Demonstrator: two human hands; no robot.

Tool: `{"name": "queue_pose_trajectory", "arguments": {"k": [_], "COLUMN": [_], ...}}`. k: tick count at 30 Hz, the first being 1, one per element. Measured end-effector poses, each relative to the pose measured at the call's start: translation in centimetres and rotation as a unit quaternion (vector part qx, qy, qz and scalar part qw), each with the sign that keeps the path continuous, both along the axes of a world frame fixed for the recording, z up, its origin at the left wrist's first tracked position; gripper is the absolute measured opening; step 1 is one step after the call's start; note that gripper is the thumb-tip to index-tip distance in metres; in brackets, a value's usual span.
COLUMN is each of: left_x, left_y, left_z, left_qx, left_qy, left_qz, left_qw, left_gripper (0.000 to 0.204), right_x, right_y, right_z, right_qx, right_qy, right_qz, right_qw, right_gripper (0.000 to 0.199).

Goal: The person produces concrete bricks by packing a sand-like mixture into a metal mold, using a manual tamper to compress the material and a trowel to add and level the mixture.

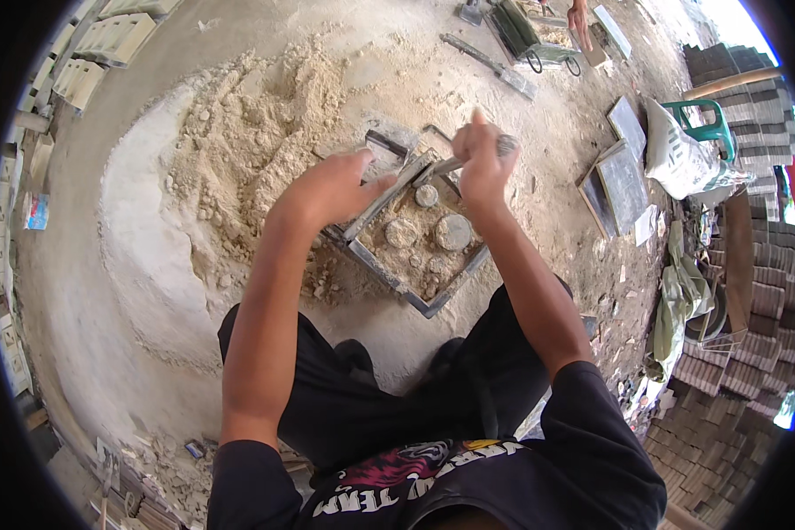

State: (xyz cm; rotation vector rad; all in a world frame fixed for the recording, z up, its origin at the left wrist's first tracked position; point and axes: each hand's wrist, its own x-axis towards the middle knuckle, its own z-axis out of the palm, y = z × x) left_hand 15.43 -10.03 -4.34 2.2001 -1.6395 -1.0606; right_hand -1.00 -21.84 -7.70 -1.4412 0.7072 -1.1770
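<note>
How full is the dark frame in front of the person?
Not empty: pale loose material and round pieces lie inside the frame; how deep cannot be told.

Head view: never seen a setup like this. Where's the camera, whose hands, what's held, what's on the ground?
No machine here: it's one wide fisheye picture from a camera on the person's head, looking down, so straight edges bend. The wearer's right hand grips a greyish tool, type unclear; the left hand is open beside a dark rectangular frame. Inside it are round pieces. A sandy heap lies on the ground. The hand at the top is someone else's.
</note>
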Motion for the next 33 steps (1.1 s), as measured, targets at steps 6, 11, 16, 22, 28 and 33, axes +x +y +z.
{"name": "queue_pose_trajectory", "arguments": {"k": [6, 11, 16, 22, 28, 33], "left_x": [-0.9, -1.2, -1.5, -2.2, -1.4, -1.0], "left_y": [-0.4, -0.6, -1.3, -1.2, -0.6, -0.2], "left_z": [1.2, 0.9, 0.6, 2.1, 1.1, 1.1], "left_qx": [0.004, -0.012, 0.01, 0.019, -0.016, -0.019], "left_qy": [0.006, -0.013, -0.022, 0.003, -0.006, -0.011], "left_qz": [-0.007, -0.023, -0.016, -0.034, -0.018, -0.017], "left_qw": [1.0, 1.0, 1.0, 0.999, 1.0, 1.0], "left_gripper": [0.073, 0.074, 0.072, 0.071, 0.072, 0.074], "right_x": [-2.7, -2.8, -3.2, -2.6, -1.4, -1.6], "right_y": [-0.7, 1.1, 0.2, 1.0, 2.3, 2.6], "right_z": [-2.3, -1.1, -0.2, 0.3, 0.4, -0.1], "right_qx": [-0.032, -0.031, 0.0, 0.012, -0.012, -0.033], "right_qy": [-0.014, 0.011, -0.074, 0.017, 0.082, -0.012], "right_qz": [0.001, 0.005, 0.002, -0.052, -0.082, -0.121], "right_qw": [0.999, 0.999, 0.997, 0.998, 0.993, 0.992], "right_gripper": [0.044, 0.047, 0.05, 0.052, 0.05, 0.043]}}
